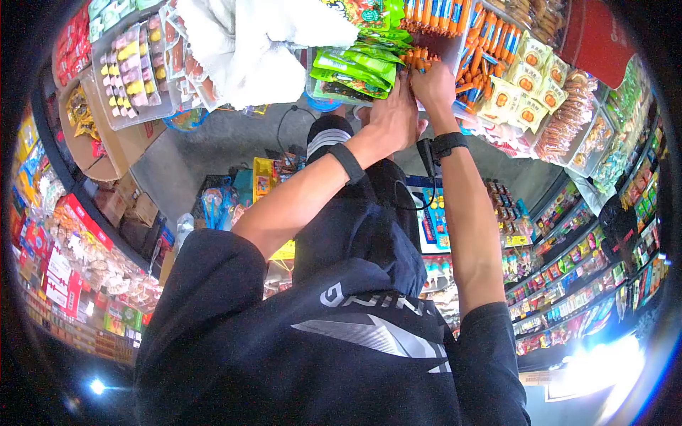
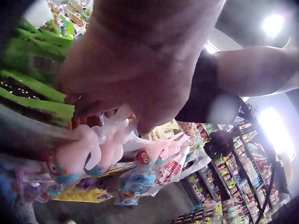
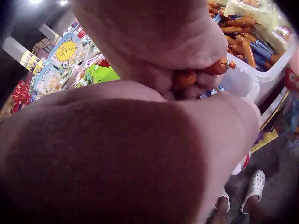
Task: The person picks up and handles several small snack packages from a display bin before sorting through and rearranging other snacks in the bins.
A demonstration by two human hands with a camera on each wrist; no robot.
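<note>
Orange-wrapped sticks (image 1: 424, 59) fill part of a clear bin (image 1: 462, 51). My right hand (image 1: 433, 86) reaches over its near edge; in the right wrist view, the right hand (image 3: 187, 37) grips orange pieces (image 3: 184, 79) under its palm. My left hand (image 1: 394, 119) lies close beside it, nearer the body, with the thumb apart. Its palm side (image 3: 117, 140) faces those pieces in the right wrist view. The left wrist view shows the left hand (image 2: 135, 65) by the green packets (image 2: 32, 88), its fingertips mostly hidden, so its hold is unclear.
Green packets (image 1: 359, 69) fill the bin to the left, past which lies white cloth or plastic (image 1: 249, 50). Cream packets (image 1: 527, 79) are on the right. Pink figure-shaped items (image 2: 74, 158) hang below the bin edge. Stocked shelves (image 1: 568, 263) stand at the right.
</note>
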